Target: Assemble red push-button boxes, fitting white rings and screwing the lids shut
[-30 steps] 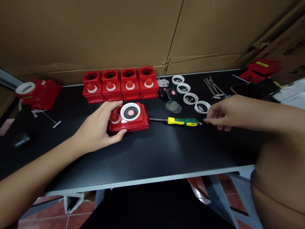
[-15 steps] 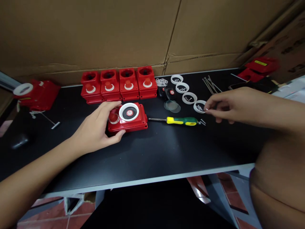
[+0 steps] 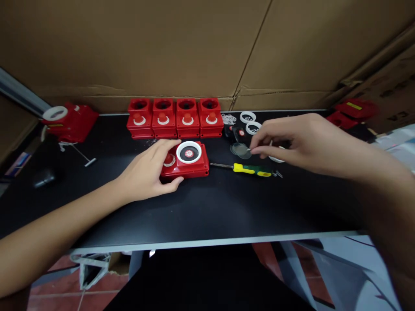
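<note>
My left hand (image 3: 154, 170) is wrapped round the left end of a red box (image 3: 202, 166) lying on the black table. A white ring (image 3: 189, 152) with a black disc inside it sits on top of the box. My right hand (image 3: 282, 140) is pinched on a small pale screw (image 3: 249, 150), above the clear round discs (image 3: 241, 150). A yellow and green screwdriver (image 3: 251, 169) lies between the box and some loose screws (image 3: 277, 174), its tip toward the box. My right hand partly hides the white rings behind it.
Four red housings stand in a row at the back, one of them here (image 3: 211, 119). Another red unit (image 3: 76, 123) and a black mouse (image 3: 44, 177) are at the left. Red parts (image 3: 353, 110) lie at the far right. Cardboard (image 3: 145, 52) rises behind the table (image 3: 207, 216).
My right hand has moved left from the white ring of screws, carrying a screw over the clear discs. The view has shifted; my left hand still holds the red box.
</note>
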Demonstrator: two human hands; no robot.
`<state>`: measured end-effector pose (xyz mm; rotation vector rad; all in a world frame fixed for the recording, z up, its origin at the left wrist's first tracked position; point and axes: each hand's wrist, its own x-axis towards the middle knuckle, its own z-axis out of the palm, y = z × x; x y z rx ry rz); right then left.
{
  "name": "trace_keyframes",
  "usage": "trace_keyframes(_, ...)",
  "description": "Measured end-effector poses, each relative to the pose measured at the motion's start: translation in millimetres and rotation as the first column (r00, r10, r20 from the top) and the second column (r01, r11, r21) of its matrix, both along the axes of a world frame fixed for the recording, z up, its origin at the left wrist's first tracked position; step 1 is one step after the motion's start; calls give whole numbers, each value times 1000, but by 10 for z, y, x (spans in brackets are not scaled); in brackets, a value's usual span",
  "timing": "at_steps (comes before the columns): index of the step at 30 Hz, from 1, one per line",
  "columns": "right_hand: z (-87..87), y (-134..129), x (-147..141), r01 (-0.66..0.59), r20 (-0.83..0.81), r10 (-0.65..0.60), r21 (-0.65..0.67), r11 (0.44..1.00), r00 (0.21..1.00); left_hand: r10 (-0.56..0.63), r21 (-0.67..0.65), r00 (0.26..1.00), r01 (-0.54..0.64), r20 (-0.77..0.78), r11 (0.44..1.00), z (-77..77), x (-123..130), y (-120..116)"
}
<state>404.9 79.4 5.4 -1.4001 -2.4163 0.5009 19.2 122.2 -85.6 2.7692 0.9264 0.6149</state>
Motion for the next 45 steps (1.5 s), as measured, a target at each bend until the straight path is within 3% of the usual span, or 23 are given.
trace_keyframes(3,65,87,-320,-280,21,280,128,951,960,8,-2,1000,-8,24,1000,-10,-6,-7)
trace_keyframes(6,19,118,-568,-398,22,406,262,879,913,0,-12,999,1,51,1000,-25,-19,-7)
trace_keyframes(9,-115,122,-704,-399,-28,445,394,828,895,-23,-20,997,25,78,999,-42,-26,-9)
trace_keyframes(12,-217,127,-746,-305,-112,395,458,835,912,-15,-26,997,16,70,1000,-54,-22,-20)
trace_keyframes(15,-262,133,-749,-283,-150,377,430,857,914,-5,-16,998,6,59,1000,-60,-18,-29)
trace_keyframes(23,-423,176,-768,-373,-158,423,269,888,892,-15,-3,997,15,71,1000,-58,-30,-17)
trace_keyframes(28,-334,178,-722,-359,-105,388,221,907,916,-16,-17,997,17,73,1000,-59,-35,-13)
trace_keyframes(31,-257,11,-738,-405,24,412,245,881,911,-9,-30,998,11,70,999,-62,-33,-8)
trace_keyframes(33,-295,-162,-813,-485,132,467,270,832,874,-6,-38,998,9,67,999,-60,-32,-4)
trace_keyframes(36,-516,-392,-989,-557,285,481,357,750,829,6,-51,999,-4,54,999,-53,-31,-1)
trace_keyframes(39,-767,-483,-1118,-586,329,487,396,707,809,19,-58,999,-16,46,998,-42,-33,-6)
trace_keyframes(41,-842,-478,-1139,-598,327,501,399,695,801,20,-59,999,-17,43,998,-36,-35,-9)
trace_keyframes(43,-812,-441,-1112,-607,327,512,381,698,794,19,-56,999,-16,40,998,-30,-35,-11)
trace_keyframes(45,-691,-371,-1052,-587,264,526,310,748,809,15,-49,999,-13,39,999,-27,-33,-8)
